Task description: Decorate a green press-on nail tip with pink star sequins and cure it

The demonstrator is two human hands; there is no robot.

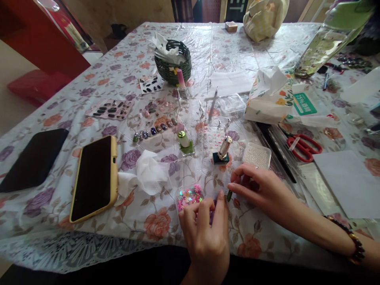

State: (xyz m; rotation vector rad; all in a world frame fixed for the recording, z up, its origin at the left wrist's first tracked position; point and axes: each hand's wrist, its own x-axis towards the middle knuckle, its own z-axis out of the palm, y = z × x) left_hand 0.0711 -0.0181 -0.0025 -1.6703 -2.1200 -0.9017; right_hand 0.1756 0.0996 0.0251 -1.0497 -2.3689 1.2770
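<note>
Between the thumb and fingers of my right hand [255, 186] is a small dark green false nail [229, 195], held low over the tablecloth. My left hand [206, 225] rests palm down with its fingers apart, the index fingertip close beside the nail; whether they touch I cannot tell. Partly behind my left fingers lies a clear box of bright flower sequins [190, 194]. A box of small white pearl beads [257, 155] stands just beyond my right hand. Near it are a polish bottle with a shiny metallic cap [224, 150] and a green polish bottle [185, 143].
A phone in a yellow case [94, 178] and a dark phone-shaped slab [34, 158] lie left. A row of decorated false nails [154, 130] sits mid-table. Red scissors [307, 147], a tissue pack [268, 99] and white paper [350, 182] are on the right. A woven basket [172, 67] stands farther back.
</note>
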